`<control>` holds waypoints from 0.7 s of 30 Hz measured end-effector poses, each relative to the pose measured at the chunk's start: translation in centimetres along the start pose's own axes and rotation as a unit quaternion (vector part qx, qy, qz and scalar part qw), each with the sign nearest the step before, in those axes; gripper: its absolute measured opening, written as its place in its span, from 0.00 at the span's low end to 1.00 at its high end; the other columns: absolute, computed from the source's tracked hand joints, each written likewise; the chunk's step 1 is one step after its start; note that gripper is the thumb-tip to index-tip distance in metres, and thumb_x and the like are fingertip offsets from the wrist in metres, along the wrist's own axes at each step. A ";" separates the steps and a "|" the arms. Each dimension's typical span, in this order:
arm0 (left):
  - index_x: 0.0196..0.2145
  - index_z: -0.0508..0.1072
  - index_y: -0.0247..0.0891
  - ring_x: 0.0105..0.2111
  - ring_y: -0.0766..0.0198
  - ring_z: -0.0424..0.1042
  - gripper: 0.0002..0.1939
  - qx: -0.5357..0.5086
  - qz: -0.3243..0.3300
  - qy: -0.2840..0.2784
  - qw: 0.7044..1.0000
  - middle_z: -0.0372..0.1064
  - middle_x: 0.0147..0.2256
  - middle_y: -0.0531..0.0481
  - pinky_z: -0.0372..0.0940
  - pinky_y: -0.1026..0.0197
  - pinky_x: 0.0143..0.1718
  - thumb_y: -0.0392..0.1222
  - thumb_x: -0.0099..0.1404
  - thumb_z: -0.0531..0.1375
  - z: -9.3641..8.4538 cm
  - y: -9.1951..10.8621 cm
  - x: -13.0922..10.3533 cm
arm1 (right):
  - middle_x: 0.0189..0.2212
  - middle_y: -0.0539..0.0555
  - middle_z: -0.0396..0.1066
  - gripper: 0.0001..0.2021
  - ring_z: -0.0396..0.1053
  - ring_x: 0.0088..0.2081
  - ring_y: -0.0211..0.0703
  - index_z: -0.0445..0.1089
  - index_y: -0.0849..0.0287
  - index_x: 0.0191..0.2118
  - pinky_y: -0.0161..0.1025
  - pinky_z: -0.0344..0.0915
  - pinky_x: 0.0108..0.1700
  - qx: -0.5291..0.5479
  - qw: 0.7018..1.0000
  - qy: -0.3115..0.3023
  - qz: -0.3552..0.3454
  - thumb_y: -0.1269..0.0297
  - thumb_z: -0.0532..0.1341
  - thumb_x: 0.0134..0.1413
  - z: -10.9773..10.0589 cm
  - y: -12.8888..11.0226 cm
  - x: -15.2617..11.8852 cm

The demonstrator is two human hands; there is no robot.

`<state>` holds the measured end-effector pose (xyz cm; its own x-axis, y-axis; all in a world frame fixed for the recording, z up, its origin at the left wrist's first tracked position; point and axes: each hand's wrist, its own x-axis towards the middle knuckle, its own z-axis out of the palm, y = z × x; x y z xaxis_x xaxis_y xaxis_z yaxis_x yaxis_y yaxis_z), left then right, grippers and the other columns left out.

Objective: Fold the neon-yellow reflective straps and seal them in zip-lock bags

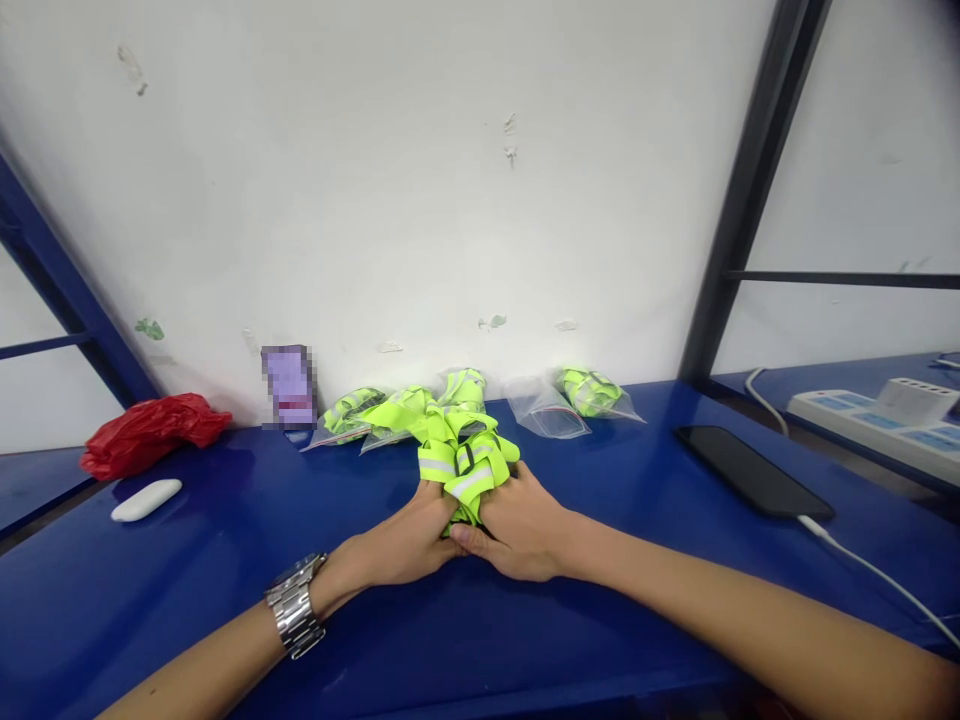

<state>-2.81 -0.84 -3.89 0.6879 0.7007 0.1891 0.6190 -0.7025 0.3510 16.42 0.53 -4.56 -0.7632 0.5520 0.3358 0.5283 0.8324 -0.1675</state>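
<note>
A bunched-up reflective safety vest of neon-yellow straps with silver stripes [469, 455] is gathered between my two hands at the middle of the blue table. My left hand [416, 530], with a metal watch on its wrist, is closed round the bundle's left side. From the right, my right hand [517, 525] grips it too, its thumb across the front near the left hand. Most fingertips are hidden behind the straps. A dark buckle [466, 460] shows on the bundle. Just behind it lie clear bags with similar yellow straps [352, 408].
Against the wall lie an empty-looking clear zip bag [551, 412] and a filled one [592, 392]. To the left are a red plastic bag [154, 432], a white case [147, 500] and a blurred purple box [289, 388]. A phone [754, 470] with cable and a power strip [877, 425] sit right.
</note>
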 end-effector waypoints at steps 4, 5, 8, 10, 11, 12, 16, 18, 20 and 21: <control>0.59 0.60 0.42 0.58 0.47 0.55 0.23 0.047 -0.001 0.002 0.999 0.59 0.56 0.41 0.53 0.40 0.59 0.49 0.69 0.52 -0.4 0.8 0.3 | 0.39 0.59 0.73 0.23 0.69 0.42 0.52 0.69 0.57 0.43 0.58 0.58 0.50 0.116 0.993 -0.023 0.027 0.54 0.40 0.67 -0.7 0.4 -0.2; 0.59 0.61 0.42 0.57 0.47 0.56 0.23 0.058 -0.004 0.008 0.998 0.59 0.55 0.40 0.54 0.40 0.58 0.50 0.69 0.52 -0.4 0.9 0.3 | 0.39 0.57 0.73 0.22 0.69 0.41 0.50 0.70 0.56 0.43 0.55 0.60 0.50 0.157 0.987 -0.017 0.019 0.55 0.40 0.67 -1.0 0.6 -0.2; 0.53 0.66 0.38 0.52 0.47 0.61 0.21 0.078 -0.012 0.026 0.996 0.61 0.51 0.39 0.60 0.42 0.53 0.52 0.68 0.52 -0.1 0.8 0.1 | 0.41 0.54 0.73 0.18 0.69 0.42 0.45 0.71 0.56 0.41 0.43 0.63 0.48 0.265 0.963 0.036 -0.026 0.57 0.45 0.66 -1.3 1.5 0.0; 0.46 0.70 0.36 0.47 0.50 0.64 0.17 0.089 -0.012 0.032 0.995 0.62 0.46 0.39 0.64 0.45 0.49 0.51 0.68 0.52 0.2 0.6 -0.2 | 0.37 0.52 0.73 0.17 0.69 0.39 0.43 0.72 0.58 0.37 0.37 0.64 0.43 0.283 0.955 0.086 -0.014 0.57 0.49 0.64 -0.9 2.1 0.2; 0.44 0.70 0.36 0.46 0.51 0.64 0.16 0.093 -0.011 0.035 0.995 0.62 0.45 0.40 0.65 0.48 0.48 0.50 0.69 0.52 0.4 0.4 -0.3 | 0.32 0.50 0.73 0.17 0.68 0.35 0.41 0.72 0.59 0.32 0.35 0.63 0.39 0.275 0.956 0.105 0.007 0.56 0.51 0.64 -0.6 2.4 0.2; 0.43 0.69 0.35 0.44 0.53 0.64 0.15 0.094 -0.010 0.038 0.995 0.62 0.43 0.41 0.65 0.50 0.46 0.49 0.69 0.52 0.5 0.3 -0.4 | 0.25 0.49 0.71 0.20 0.66 0.29 0.39 0.71 0.60 0.26 0.33 0.61 0.34 0.261 0.957 0.122 0.034 0.55 0.53 0.62 -0.2 2.5 0.3; 0.43 0.66 0.37 0.41 0.58 0.65 0.12 0.084 -0.017 0.062 0.994 0.63 0.40 0.45 0.65 0.55 0.43 0.48 0.69 0.54 1.2 -0.2 -0.7 | 0.13 0.46 0.59 0.26 0.52 0.18 0.32 0.68 0.61 0.16 0.33 0.48 0.24 0.213 0.955 0.186 0.092 0.50 0.56 0.60 0.9 2.5 0.1; 0.42 0.65 0.37 0.39 0.59 0.65 0.14 0.083 -0.026 0.078 0.993 0.64 0.38 0.47 0.64 0.57 0.41 0.51 0.67 0.56 1.4 -0.4 -0.7 | 0.14 0.47 0.62 0.25 0.52 0.19 0.33 0.70 0.61 0.19 0.33 0.47 0.25 0.179 0.961 0.198 0.072 0.52 0.54 0.62 1.0 2.1 -0.1; 0.40 0.65 0.38 0.37 0.60 0.66 0.14 0.081 -0.030 0.088 0.992 0.65 0.36 0.49 0.64 0.58 0.39 0.52 0.66 0.57 1.5 -0.4 -0.8 | 0.17 0.49 0.65 0.24 0.55 0.20 0.34 0.70 0.61 0.21 0.34 0.48 0.26 0.136 0.974 0.177 0.047 0.55 0.50 0.65 0.7 1.6 -0.3; 0.38 0.65 0.38 0.36 0.61 0.66 0.14 0.079 -0.026 0.088 0.993 0.65 0.36 0.49 0.64 0.59 0.39 0.51 0.66 0.57 1.5 -0.3 -0.8 | 0.19 0.50 0.66 0.24 0.56 0.21 0.35 0.70 0.61 0.23 0.35 0.48 0.27 0.114 0.980 0.159 0.037 0.57 0.49 0.66 0.6 1.3 -0.4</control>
<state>-3.00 -1.36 -5.51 0.5844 0.7381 0.3371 0.7137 -0.6652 0.2193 17.18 1.45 -5.42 -0.5517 0.5985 0.5809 0.4540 0.7998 -0.3927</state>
